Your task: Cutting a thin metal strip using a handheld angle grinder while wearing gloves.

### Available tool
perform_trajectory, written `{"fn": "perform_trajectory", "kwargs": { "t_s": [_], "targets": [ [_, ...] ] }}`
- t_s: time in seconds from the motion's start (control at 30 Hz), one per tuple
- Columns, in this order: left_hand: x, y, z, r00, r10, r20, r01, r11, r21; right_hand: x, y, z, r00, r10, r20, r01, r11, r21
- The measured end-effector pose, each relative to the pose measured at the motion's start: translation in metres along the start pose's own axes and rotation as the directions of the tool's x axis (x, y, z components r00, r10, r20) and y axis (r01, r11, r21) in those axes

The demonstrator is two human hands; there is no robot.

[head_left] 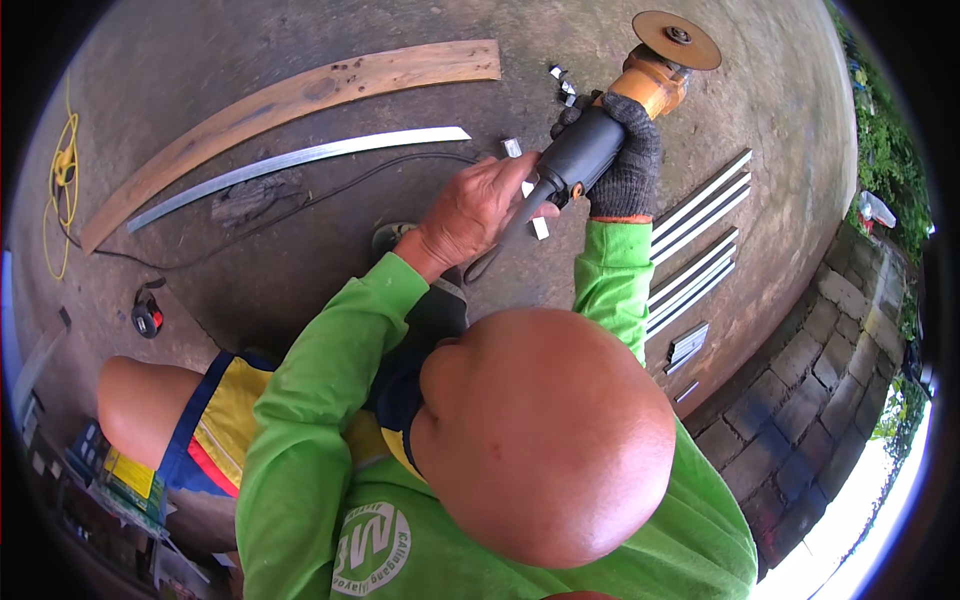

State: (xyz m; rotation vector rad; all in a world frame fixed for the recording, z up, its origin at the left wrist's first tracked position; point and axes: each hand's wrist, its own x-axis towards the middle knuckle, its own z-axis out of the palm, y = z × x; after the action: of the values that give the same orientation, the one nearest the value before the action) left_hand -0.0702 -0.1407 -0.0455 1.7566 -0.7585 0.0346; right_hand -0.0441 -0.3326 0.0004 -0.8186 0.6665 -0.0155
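An angle grinder [583,150] with a black body, orange-yellow head and round brown disc [660,32] is held above the concrete floor, disc pointing away from me. My right hand [630,150], in a dark knitted glove, wraps round the body just behind the head. Bare, my left hand [475,215] grips the rear end, where the thick black cord leaves it; some fingers are hidden behind the tool. Small cut-off metal pieces [540,228] lie on the floor beneath. To the right rest several long, pale metal bars [700,198] in rows, with shorter pieces [688,345] nearer me.
A wooden plank [300,92] and a metal strip [300,155] lie at left, near a power cord. Further left are a yellow cord [65,165] and a tape measure [148,318]. A block wall [800,400] edges the right. Bare skin fills the lower middle, close up.
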Motion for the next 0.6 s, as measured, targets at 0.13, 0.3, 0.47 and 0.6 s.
{"fn": "perform_trajectory", "kwargs": {
  "t_s": [0.13,0.3,0.47,0.6],
  "targets": [
    [0.0,0.004,0.001,0.999,-0.021,0.039,0.022,1.0,-0.019,-0.006,0.0,-0.002,1.0,0.021,0.013,-0.021,0.999,0.041],
    [-0.002,0.008,0.014,1.0,-0.014,0.014,0.015,0.998,-0.054,-0.008,-0.006,-0.006,1.0,0.001,-0.019,-0.001,1.0,-0.012],
    [-0.02,-0.002,0.018,0.999,-0.022,0.025,0.022,1.0,0.016,0.002,0.004,-0.018,0.999,0.05,0.016,-0.048,0.997,-0.065],
    [-0.028,-0.016,-0.01,0.983,-0.124,0.134,0.106,0.986,0.131,-0.012,-0.002,-0.016,0.999,0.048,-0.01,-0.048,0.997,-0.061]
  ]
}}
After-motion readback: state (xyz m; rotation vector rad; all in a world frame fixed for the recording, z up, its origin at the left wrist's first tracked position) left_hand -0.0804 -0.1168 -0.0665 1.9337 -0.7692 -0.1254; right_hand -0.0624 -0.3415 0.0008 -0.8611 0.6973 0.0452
